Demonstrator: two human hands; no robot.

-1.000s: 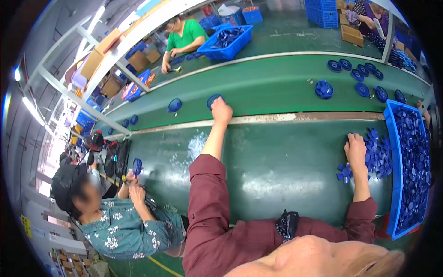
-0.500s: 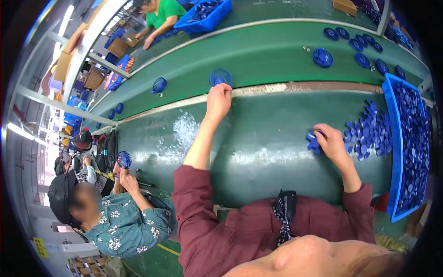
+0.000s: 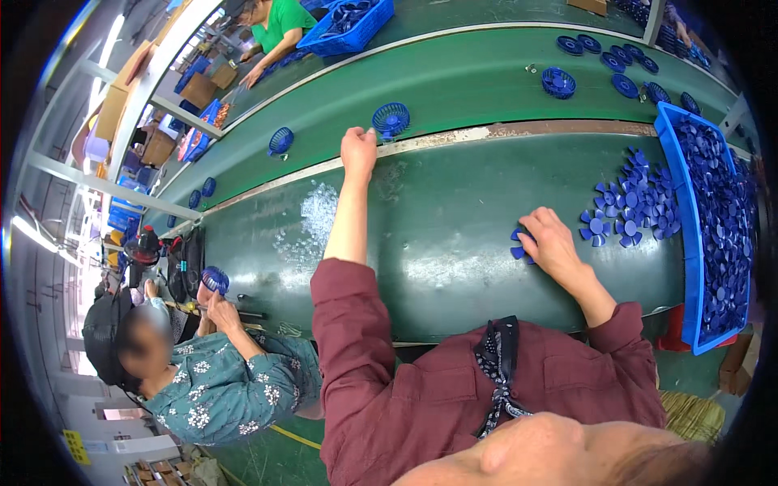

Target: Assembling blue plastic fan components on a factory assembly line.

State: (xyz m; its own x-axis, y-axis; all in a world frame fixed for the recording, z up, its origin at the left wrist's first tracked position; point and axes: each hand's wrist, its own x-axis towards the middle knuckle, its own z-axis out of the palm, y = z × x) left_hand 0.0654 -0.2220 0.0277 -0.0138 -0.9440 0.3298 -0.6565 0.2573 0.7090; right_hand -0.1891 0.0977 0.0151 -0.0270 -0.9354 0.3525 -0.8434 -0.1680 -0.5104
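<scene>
Reaching forward, the left hand [image 3: 358, 151] lies at the far edge of the near belt, fingers curled loosely; whether it pinches anything cannot be told. A blue fan grille [image 3: 391, 120] stands just beyond its fingertips on the far belt [image 3: 454, 81], apart from the hand.

Head view, right side: the right hand [image 3: 551, 241] rests palm down on the near belt [image 3: 438, 219], fingers bent over a small blue fan blade [image 3: 519, 245] that shows at its left edge. A loose pile of blades [image 3: 632, 206] lies just right of that hand, and a blue crate [image 3: 717, 219] full of the same parts stands beyond the pile.

Handling judgement: the blade appears to be thin moulded plastic, light and fairly stiff, with vanes that could flex or snap if squeezed flat. Take it at the hub, thumb and forefinger on opposite faces. Smooth plastic on a smooth belt will probably slide, so lift rather than drag. The grille looks equally light; grip its rim, not the thin ribs.

Beside the left elbow, a co-worker [image 3: 219, 381] holds another grille [image 3: 215, 280].
</scene>
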